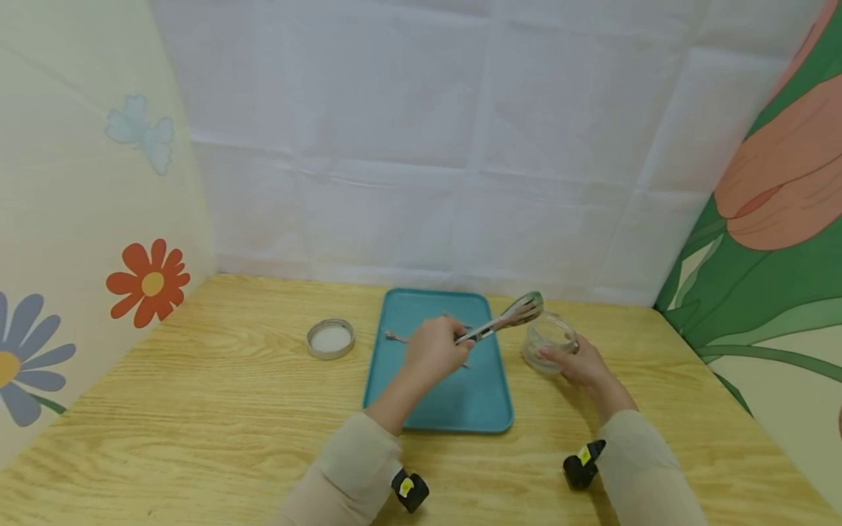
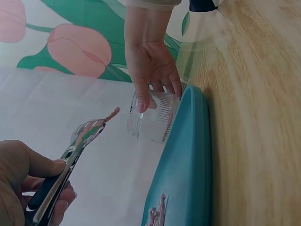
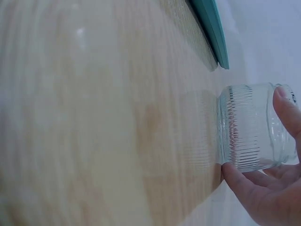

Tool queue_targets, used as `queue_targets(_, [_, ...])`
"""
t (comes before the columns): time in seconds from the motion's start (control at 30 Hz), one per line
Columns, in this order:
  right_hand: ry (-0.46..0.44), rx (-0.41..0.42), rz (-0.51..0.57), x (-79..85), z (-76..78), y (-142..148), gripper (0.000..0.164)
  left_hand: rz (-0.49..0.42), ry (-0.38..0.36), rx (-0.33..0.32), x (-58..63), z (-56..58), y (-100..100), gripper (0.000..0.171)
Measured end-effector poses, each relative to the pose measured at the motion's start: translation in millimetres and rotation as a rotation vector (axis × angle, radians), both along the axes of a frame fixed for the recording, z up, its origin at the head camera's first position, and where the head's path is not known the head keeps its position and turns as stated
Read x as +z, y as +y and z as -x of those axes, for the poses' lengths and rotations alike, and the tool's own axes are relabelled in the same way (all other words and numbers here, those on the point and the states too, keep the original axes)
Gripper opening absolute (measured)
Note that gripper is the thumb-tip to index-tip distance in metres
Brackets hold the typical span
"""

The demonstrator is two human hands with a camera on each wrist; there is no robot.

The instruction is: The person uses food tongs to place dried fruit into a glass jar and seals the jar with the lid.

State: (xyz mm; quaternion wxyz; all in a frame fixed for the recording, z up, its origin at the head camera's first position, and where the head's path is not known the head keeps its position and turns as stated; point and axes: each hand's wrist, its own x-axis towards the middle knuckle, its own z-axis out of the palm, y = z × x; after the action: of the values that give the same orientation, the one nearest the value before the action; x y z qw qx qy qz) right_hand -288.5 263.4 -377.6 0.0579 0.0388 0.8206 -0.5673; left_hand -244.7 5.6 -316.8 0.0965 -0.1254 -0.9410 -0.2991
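Note:
My left hand (image 1: 437, 347) grips metal tongs (image 1: 506, 318) above the tray, their head pointing right toward a clear glass jar (image 1: 536, 351). In the left wrist view, a thin reddish-brown strip (image 2: 113, 113) sticks out from the tips of the tongs. My right hand (image 1: 588, 365) holds the jar from its right side, thumb near the rim. The ribbed jar is upright and lidless on the table, with something reddish showing low in it in the right wrist view. Several similar strips (image 2: 157, 214) lie on the blue tray (image 1: 454, 416), partly hidden by my left hand.
A round white lid (image 1: 331, 340) lies on the wooden table (image 1: 217, 394), left of the tray. A white cloth wall (image 1: 395, 146) closes off the back, and printed flower panels stand at both sides. Black wrist devices (image 1: 411, 489) hang at both sleeves.

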Motion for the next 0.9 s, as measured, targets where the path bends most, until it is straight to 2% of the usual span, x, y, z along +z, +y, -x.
queue_targets(0.47, [-0.02,-0.031,0.01,4.3,-2.2,0,0.095,0.054,-0.017,-0.005,-1.9,0.4,8,0.017])
queue_targets(0.63, [-0.021,-0.011,0.018,3.8,-1.1,0,0.093,0.088,-0.02,-0.015,-4.5,1.4,14,0.015])
queue_targets(0.9, [-0.016,0.008,0.039,2.2,0.9,0,0.088,0.071,-0.018,-0.017,-9.4,1.3,17,0.014])
